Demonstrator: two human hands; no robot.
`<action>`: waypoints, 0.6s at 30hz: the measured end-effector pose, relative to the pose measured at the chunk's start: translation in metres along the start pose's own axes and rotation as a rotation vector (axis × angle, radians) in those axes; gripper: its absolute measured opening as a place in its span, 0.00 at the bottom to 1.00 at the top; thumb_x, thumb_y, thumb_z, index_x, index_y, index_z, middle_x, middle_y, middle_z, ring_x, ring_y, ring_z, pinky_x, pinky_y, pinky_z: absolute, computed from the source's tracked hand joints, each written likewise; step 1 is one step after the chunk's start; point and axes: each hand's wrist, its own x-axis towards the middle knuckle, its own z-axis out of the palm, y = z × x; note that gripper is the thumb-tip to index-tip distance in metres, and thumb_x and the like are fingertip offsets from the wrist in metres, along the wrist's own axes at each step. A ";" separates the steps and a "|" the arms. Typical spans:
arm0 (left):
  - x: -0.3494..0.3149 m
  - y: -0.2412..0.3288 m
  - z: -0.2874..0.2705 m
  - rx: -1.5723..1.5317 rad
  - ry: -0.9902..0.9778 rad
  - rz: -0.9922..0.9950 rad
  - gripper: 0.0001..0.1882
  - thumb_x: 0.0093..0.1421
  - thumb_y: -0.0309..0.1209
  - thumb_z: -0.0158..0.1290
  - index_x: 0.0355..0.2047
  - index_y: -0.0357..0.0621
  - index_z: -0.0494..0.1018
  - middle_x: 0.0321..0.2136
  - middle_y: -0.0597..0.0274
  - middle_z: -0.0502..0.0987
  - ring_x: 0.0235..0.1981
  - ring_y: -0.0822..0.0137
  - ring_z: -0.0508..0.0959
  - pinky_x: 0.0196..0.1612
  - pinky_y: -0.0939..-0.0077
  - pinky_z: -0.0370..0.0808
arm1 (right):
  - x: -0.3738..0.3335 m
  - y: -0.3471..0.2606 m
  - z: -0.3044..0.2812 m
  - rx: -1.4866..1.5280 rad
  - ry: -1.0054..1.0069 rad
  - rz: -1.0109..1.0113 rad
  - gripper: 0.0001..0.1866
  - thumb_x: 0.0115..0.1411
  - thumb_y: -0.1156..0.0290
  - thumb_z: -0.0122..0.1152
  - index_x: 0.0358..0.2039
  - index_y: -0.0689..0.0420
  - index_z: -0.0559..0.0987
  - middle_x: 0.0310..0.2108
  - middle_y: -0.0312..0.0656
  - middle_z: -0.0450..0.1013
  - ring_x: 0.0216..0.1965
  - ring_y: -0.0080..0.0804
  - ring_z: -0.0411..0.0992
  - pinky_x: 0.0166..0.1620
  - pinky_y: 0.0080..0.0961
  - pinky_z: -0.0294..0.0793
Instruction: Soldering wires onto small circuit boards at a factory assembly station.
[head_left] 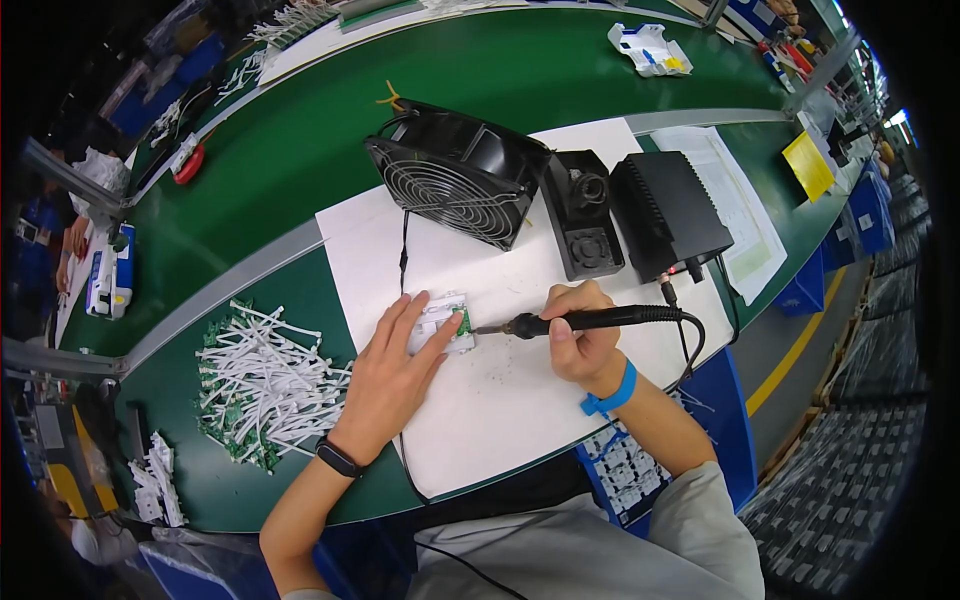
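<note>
On the white work sheet (pixel 470 410) lies a small white plastic housing (pixel 430 318) with a green circuit board (pixel 463 322) at its right side. My left hand (pixel 395 365) rests palm down over the housing, fingers stretched and spread, one fingertip pressing near the board. My right hand (pixel 582 335) is closed around a black soldering iron (pixel 620 317) like a pen. The iron's tip points left and reaches the board's edge; whether it touches cannot be made out. To the left of my left hand sits a heap of white cables with green boards (pixel 270 385).
Behind the housing stand a black fan (pixel 455 170), a black iron stand (pixel 585 215) and a black power unit (pixel 670 215). The iron's cord loops at the right. Papers (pixel 735 200) lie beyond. A blue tray of white parts (pixel 625 470) is by my right elbow; a metal rail (pixel 220 295) crosses behind.
</note>
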 end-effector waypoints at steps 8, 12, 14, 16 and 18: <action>0.000 0.000 0.000 0.010 -0.018 -0.004 0.27 0.60 0.30 0.64 0.61 0.58 0.77 0.62 0.48 0.70 0.63 0.47 0.71 0.55 0.59 0.80 | -0.003 0.002 -0.001 -0.008 0.040 0.021 0.05 0.60 0.78 0.58 0.33 0.63 0.71 0.16 0.38 0.66 0.15 0.21 0.59 0.20 0.22 0.57; 0.001 -0.001 0.000 0.015 -0.003 0.007 0.31 0.57 0.27 0.65 0.62 0.59 0.76 0.63 0.51 0.70 0.64 0.48 0.70 0.54 0.60 0.81 | -0.003 0.001 -0.001 -0.028 0.047 -0.008 0.04 0.60 0.78 0.58 0.33 0.63 0.71 0.16 0.38 0.65 0.15 0.22 0.60 0.20 0.22 0.57; 0.001 0.000 0.000 0.004 -0.008 0.004 0.31 0.57 0.28 0.64 0.62 0.59 0.76 0.63 0.51 0.70 0.64 0.48 0.70 0.54 0.60 0.81 | -0.002 0.001 -0.001 -0.031 0.036 -0.012 0.04 0.61 0.78 0.58 0.33 0.63 0.71 0.15 0.38 0.65 0.15 0.22 0.60 0.20 0.22 0.57; 0.001 -0.001 -0.001 0.009 -0.011 0.004 0.29 0.58 0.29 0.64 0.62 0.58 0.77 0.63 0.48 0.70 0.64 0.47 0.71 0.55 0.59 0.80 | -0.002 0.001 0.000 -0.020 0.043 -0.023 0.04 0.61 0.78 0.58 0.33 0.63 0.71 0.15 0.38 0.65 0.15 0.23 0.61 0.20 0.22 0.58; 0.001 -0.001 -0.001 0.007 -0.017 0.002 0.28 0.59 0.29 0.64 0.61 0.58 0.77 0.63 0.47 0.70 0.63 0.47 0.71 0.55 0.58 0.80 | -0.002 0.000 0.000 -0.025 0.049 -0.025 0.04 0.61 0.78 0.58 0.34 0.63 0.71 0.16 0.39 0.66 0.15 0.23 0.61 0.21 0.22 0.58</action>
